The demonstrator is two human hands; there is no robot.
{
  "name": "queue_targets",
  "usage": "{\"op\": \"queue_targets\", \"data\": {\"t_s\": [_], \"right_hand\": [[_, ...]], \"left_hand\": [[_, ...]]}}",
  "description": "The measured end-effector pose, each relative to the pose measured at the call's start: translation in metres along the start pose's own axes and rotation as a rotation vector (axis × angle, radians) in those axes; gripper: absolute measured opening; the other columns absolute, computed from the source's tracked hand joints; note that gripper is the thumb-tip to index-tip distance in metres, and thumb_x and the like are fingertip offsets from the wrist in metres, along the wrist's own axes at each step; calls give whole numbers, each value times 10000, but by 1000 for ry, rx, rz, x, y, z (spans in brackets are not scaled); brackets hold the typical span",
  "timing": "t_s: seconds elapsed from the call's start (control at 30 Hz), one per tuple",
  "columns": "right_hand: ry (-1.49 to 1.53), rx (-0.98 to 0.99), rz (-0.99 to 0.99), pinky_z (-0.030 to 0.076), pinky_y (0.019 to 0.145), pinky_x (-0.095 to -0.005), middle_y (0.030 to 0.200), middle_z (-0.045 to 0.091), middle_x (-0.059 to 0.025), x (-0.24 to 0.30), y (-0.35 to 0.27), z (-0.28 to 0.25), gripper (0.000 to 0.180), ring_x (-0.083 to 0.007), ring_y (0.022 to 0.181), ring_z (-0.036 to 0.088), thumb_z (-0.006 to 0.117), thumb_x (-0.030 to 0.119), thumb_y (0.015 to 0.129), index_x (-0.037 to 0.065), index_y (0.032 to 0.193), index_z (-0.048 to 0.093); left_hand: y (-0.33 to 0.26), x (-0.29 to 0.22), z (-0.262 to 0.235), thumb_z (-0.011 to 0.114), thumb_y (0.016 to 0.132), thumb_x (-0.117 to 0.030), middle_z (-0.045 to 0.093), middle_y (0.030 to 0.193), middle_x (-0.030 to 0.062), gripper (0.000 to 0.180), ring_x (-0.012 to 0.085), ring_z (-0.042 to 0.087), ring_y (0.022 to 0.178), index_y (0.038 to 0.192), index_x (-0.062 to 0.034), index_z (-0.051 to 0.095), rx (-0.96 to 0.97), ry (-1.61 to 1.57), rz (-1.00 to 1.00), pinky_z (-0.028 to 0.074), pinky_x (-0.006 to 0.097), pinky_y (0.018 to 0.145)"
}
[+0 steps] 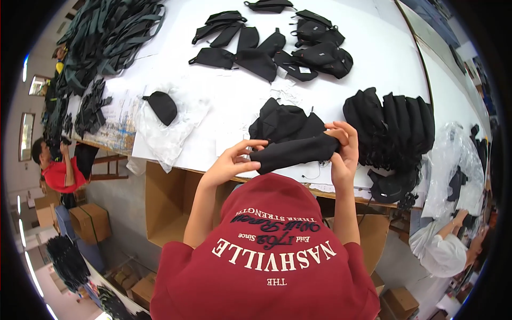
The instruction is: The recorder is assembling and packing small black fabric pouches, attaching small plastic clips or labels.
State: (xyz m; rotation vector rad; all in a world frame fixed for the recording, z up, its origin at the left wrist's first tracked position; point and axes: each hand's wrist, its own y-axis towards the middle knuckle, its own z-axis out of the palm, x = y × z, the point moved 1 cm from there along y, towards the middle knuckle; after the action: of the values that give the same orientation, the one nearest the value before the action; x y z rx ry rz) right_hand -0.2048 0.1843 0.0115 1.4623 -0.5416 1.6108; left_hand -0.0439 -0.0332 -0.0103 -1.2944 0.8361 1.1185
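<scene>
Between my two hands, above the table's near edge, I hold a long black fabric pouch point(298, 153) stretched sideways. My left hand point(234, 161) pinches its left end between thumb and fingers. At the other end, my right hand point(344, 149) grips the pouch with the thumb below and the fingers curled over the top. Just beyond it lies a small heap of black pouches point(280, 120), partly hidden by the held one. To the right stands a row of stacked black fabric pieces point(397, 125), and a black pouch point(389, 185) sits near the edge below them.
Black pouches point(258, 61) lie scattered farther back on the white table point(181, 37). Dark straps point(109, 40) are heaped at far left. Another pouch point(161, 108) rests on clear plastic point(178, 130). Cardboard boxes point(165, 205) stand below. Other people point(69, 173) work to both sides.
</scene>
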Motion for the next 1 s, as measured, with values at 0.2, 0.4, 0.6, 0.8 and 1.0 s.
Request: {"op": "queue_targets", "data": {"t_s": [0.2,0.4,0.6,0.8,1.0], "right_hand": [[20,148,11,348,987,-304,932,576,-117,5,10,-2,628,-196,1016,510,405,15,588,-20,1214,438],[123,226,56,373,980,-322,905,578,-104,10,14,-4,635,-192,928,542,421,33,570,-20,1202,444],[104,204,102,359,996,-333,900,583,-107,11,13,-3,641,-194,914,543,417,39,560,-21,1198,443],[122,263,118,324,1020,-348,1073,583,-146,12,13,0,615,-226,1055,530,569,181,682,-13,1249,432],[-298,346,-71,328,1030,-354,1199,516,-137,21,15,13,612,-238,1173,481,641,240,705,28,1253,466]], "left_hand": [[-6,5,7,770,723,-223,478,1233,60,690,151,535,993,1334,-92,478,150,159,51,439,297,860],[-2,0,13,784,703,-224,430,1335,87,926,147,525,921,1459,-137,258,304,24,-12,437,275,819],[-1,-1,22,765,722,-218,548,1200,94,905,134,514,927,1468,-150,259,385,-42,-132,415,260,836],[-4,6,21,755,743,-242,565,1143,96,813,143,521,989,1435,-129,343,326,-44,-136,400,271,870],[-2,8,20,746,757,-258,558,1073,78,776,145,519,992,1419,-111,370,305,-14,-119,394,274,878]]}}
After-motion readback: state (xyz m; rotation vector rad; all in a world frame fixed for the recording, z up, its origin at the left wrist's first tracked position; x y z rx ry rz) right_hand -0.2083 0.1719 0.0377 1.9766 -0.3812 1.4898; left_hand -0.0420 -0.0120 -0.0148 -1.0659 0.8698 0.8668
